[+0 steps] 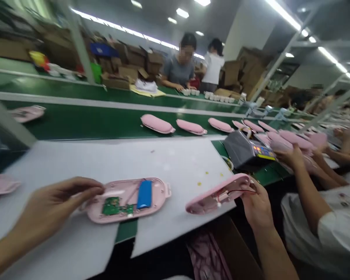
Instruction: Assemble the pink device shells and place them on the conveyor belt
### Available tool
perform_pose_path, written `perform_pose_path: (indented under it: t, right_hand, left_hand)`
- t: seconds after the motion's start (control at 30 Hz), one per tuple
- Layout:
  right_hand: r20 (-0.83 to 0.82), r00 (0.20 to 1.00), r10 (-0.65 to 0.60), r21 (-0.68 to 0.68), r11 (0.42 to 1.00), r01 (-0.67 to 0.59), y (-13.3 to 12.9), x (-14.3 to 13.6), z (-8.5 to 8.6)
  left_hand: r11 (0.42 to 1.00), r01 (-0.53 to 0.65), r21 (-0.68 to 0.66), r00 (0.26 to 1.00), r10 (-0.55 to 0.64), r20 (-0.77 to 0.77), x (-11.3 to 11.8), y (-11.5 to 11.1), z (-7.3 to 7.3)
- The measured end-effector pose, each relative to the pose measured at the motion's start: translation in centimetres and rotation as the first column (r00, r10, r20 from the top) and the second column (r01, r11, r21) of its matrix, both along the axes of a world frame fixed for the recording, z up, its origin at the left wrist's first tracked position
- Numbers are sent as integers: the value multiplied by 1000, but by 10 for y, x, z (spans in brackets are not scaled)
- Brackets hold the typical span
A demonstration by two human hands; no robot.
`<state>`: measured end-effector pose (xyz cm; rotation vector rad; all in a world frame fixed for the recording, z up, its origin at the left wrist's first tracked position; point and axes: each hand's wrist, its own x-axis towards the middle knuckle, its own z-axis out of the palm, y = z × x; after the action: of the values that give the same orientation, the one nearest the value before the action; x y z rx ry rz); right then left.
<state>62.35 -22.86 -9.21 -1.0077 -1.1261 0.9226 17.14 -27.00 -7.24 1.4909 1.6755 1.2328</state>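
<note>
My left hand (67,204) pinches the left end of a pink plastic shell half (159,204), which lies open side up on white paper. Inside it sit a green circuit board (111,205) and a blue battery pack (144,194). Raised at the right, my right hand (258,204) grips a second pink shell half (212,193) by its right end. That piece is tilted, and its hollow inside, with thin red and black wires (240,190), faces me. The two halves are apart.
White paper (122,159) covers the bench. A grey device with a lit display (247,149) stands right. Several pink shells (157,123) line the green belt (105,120). A co-worker's arms (303,175) are close at right; two people stand across the bench.
</note>
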Motion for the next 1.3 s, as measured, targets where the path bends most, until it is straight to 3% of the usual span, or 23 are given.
perform_pose_path:
  t: [0.07, 0.13, 0.2, 0.23, 0.3, 0.37, 0.43, 0.5, 0.53, 0.6, 0.67, 0.73, 0.83, 0.87, 0.93, 1.03, 1.07, 1.13, 1.2, 1.3]
  right_hand:
    - [-41, 982, 182, 40, 983, -180, 34, -58, 26]
    - [25, 947, 321, 25, 947, -321, 52, -113, 44]
    - [269, 841, 470, -18, 875, -483, 59, -157, 52]
    - [448, 731, 514, -35, 828, -560, 60, -174, 55]
    - [806, 432, 404, -24, 752, -658, 61, -204, 57]
    - [983, 154, 95, 40, 716, -697, 60, -229, 59]
    - [991, -22, -129, 73, 685, -725, 55, -250, 63]
    - [979, -95, -182, 44, 638, -769, 47, -265, 69]
    - [978, -101, -180, 31, 615, -788, 44, -270, 73]
    - [984, -70, -165, 46, 609, -792, 38, -277, 79]
    - [988, -3, -152, 99, 656, -748, 37, -280, 82]
    - [989, 55, -136, 135, 697, -704, 38, -280, 81]
    - [989, 89, -122, 149, 705, -694, 41, -280, 75]
    - [989, 95, -117, 150, 702, -697, 42, -279, 74]
    - [989, 130, -75, 145, 693, -706, 43, -278, 73]
    - [974, 218, 66, 117, 675, -728, 45, -278, 76]
    - [968, 228, 104, 102, 666, -739, 46, -279, 78]
    - [965, 216, 148, 70, 648, -759, 46, -282, 82]
    - [966, 197, 170, 42, 644, -764, 45, -285, 85]
    - [959, 186, 216, 0, 655, -756, 46, -288, 85]
  left_hand:
    - [999, 44, -21, 996, -45, -74, 2, -6, 8]
    - [995, 99, -22, 995, -100, -31, 3, -11, 11]
    - [993, 121, 15, 992, -121, 42, 5, -17, 9]
    - [991, 129, 47, 989, -132, 73, 6, -20, 6]
    - [979, 125, 158, 986, -140, 87, 8, -26, 0]
    - [932, 118, 342, 993, -111, -40, 11, -30, -4]
    - [812, 200, 549, 945, -12, -327, 14, -33, -4]
    - [689, 378, 618, 769, 139, -624, 18, -34, -1]
    - [665, 446, 599, 661, 207, -721, 20, -33, 0]
    - [695, 489, 528, 493, 279, -824, 23, -31, 4]
    - [768, 455, 450, 441, 245, -863, 23, -28, 6]
    - [827, 425, 368, 498, 126, -858, 20, -24, 7]
    - [871, 399, 286, 730, -114, -673, 14, -18, 7]
    - [885, 357, 300, 812, -136, -568, 13, -17, 6]
    - [900, 206, 384, 914, -37, -404, 14, -15, 2]
    - [817, 7, 577, 916, 225, -331, 21, -14, -7]
    - [791, -22, 611, 914, 263, -308, 24, -13, -9]
    - [804, -58, 592, 952, 224, -210, 25, -12, -11]
    - [885, -67, 461, 996, 88, -24, 24, -11, -12]
    - [967, -50, 252, 947, -35, 320, 20, -10, -11]
